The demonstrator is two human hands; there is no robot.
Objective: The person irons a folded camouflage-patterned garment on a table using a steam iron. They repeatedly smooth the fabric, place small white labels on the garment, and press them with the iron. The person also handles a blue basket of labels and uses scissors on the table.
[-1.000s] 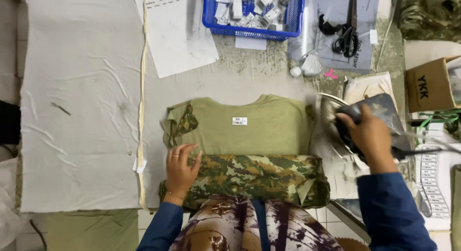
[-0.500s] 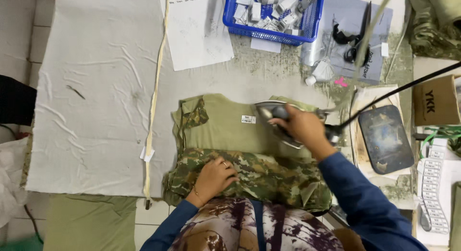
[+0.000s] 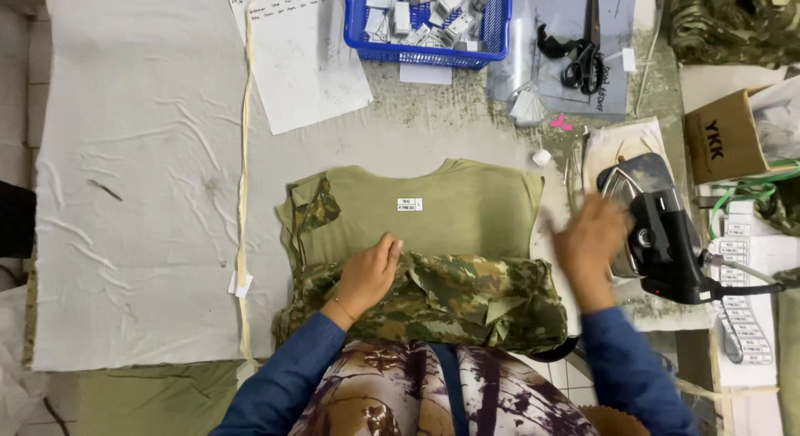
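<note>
My left hand [image 3: 371, 273] lies flat, fingers loosely spread, on the camouflage fold of the one shirt [image 3: 417, 215], which sits at the near middle of the surface [image 3: 142, 236], while my right hand [image 3: 590, 240] hovers open and blurred just beside the single black iron [image 3: 662, 232], gripping nothing. I judge this the pressing step, with the iron parked on its rest; the next move calls for smoothing the fold. Farther out I count one blue basket [image 3: 427, 23], one pair of scissors [image 3: 581, 57], one paper sheet [image 3: 304, 57], one cardboard box [image 3: 725, 136].
</note>
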